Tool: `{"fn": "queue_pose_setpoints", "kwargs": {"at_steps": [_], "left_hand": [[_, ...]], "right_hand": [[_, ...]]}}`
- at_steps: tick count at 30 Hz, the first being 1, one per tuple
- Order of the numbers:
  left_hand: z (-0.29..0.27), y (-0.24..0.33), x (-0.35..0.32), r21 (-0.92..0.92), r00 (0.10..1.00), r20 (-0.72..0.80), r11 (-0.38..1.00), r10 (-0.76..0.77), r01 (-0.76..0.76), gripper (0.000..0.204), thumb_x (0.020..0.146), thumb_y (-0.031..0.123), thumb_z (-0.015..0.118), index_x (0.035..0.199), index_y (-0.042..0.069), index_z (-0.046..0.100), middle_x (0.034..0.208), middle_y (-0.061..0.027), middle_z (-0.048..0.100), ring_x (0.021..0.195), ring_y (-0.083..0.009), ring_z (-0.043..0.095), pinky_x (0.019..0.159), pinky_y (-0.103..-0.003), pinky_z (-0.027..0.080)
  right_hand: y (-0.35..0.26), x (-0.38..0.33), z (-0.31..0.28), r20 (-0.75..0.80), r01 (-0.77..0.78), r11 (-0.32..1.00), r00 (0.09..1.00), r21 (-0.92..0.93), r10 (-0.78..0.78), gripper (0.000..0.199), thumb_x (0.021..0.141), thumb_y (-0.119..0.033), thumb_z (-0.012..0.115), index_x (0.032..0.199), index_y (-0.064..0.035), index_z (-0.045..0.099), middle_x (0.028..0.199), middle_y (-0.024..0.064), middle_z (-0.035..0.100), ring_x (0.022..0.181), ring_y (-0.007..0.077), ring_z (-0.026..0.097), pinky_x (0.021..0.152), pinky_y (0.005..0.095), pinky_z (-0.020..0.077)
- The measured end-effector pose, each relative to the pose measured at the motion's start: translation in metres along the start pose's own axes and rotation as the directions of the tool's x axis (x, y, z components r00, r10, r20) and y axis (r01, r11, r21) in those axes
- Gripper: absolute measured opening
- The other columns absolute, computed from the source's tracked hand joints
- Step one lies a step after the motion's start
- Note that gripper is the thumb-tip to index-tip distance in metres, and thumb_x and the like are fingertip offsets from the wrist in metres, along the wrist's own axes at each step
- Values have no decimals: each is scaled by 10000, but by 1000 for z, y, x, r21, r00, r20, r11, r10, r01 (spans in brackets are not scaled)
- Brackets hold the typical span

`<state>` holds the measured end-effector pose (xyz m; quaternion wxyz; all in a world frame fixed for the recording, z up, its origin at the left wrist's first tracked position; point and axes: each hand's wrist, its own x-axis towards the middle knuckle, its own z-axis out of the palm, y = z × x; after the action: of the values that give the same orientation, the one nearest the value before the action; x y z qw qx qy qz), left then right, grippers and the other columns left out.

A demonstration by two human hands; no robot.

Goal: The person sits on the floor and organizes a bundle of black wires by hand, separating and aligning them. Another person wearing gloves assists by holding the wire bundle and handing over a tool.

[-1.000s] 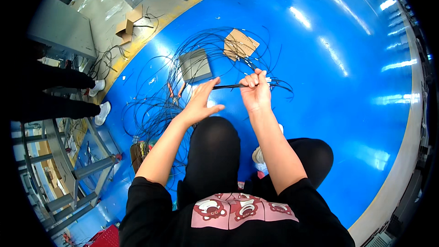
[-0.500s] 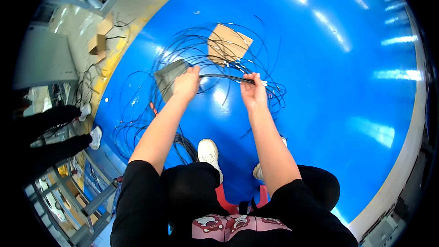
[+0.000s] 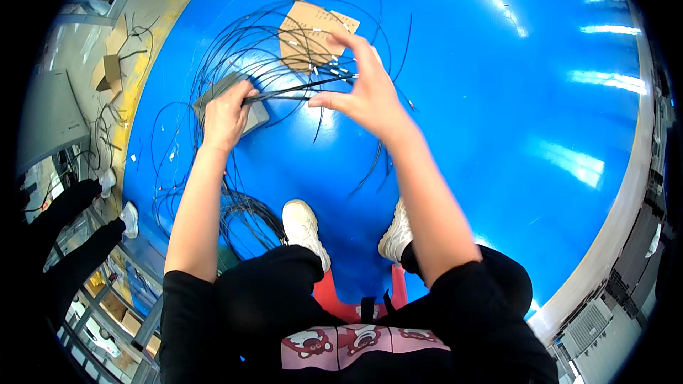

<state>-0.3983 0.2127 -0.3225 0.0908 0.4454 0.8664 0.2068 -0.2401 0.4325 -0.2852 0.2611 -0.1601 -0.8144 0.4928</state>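
My left hand [image 3: 228, 117] is closed round a bundle of thin black cables [image 3: 288, 91], just above a grey box-like object [image 3: 255, 119] on the floor. From that grip the cables run rightward to my right hand [image 3: 370, 92]. Its thumb and fingers are spread wide, with the cable ends between them and no grip around them. Several cables carry small white labels near their ends. Beyond my hands, loose black cables [image 3: 213, 53] arc in wide loops over a flat piece of brown cardboard [image 3: 297, 23].
A coil of black cable [image 3: 249, 217] lies by my left shoe [image 3: 302, 224]. Under me is a red stool [image 3: 329, 295]. At the left, past a yellow floor line [image 3: 135, 92], are an open carton [image 3: 108, 71], metal racks and another person's legs [image 3: 82, 242].
My right hand has let go of the cable bundle and spread its fingers. The left hand keeps its grip. In the picture, hands, cables and cardboard all sit farther left.
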Motion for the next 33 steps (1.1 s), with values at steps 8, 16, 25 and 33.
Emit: {"fn": "queue_pose_setpoints", "kwargs": {"at_steps": [8, 16, 25, 33], "left_hand": [[-64, -37, 4, 48, 875, -137, 879, -464, 474, 156, 892, 82, 558, 1040, 96, 603, 831, -129, 637, 781, -321, 633, 696, -352, 483], [-29, 26, -65, -275, 915, -338, 953, -221, 129, 226, 828, 131, 659, 1015, 26, 588, 993, -131, 595, 937, -271, 588, 841, -367, 454], [24, 60, -78, -839, 798, 544, -175, -258, 516, 255, 979, 310, 519, 1026, 77, 608, 904, -8, 632, 835, -73, 548, 738, -252, 477], [29, 40, -80, -892, 753, 444, -164, -485, 421, 228, 955, 333, 581, 986, 113, 636, 784, 52, 562, 711, -37, 495, 665, -209, 445]], "right_hand": [[75, -40, -15, 881, -596, 789, 285, -147, 379, 238, 972, -289, 518, 989, -64, 596, 834, 27, 644, 815, 133, 601, 775, 332, 477], [19, -59, 28, 922, -962, 217, 228, 165, 312, 329, 1020, -378, 416, 889, -89, 503, 638, -51, 310, 521, 79, 309, 562, 282, 396], [-19, -103, 73, 911, -938, 49, 345, 343, 227, 362, 971, -406, 514, 1013, -48, 547, 778, 21, 546, 677, 117, 505, 672, 299, 436], [-35, -139, 69, 764, -926, 341, 337, 163, 550, 277, 982, -220, 496, 1190, -39, 527, 804, 16, 537, 719, 91, 521, 663, 264, 484]]}}
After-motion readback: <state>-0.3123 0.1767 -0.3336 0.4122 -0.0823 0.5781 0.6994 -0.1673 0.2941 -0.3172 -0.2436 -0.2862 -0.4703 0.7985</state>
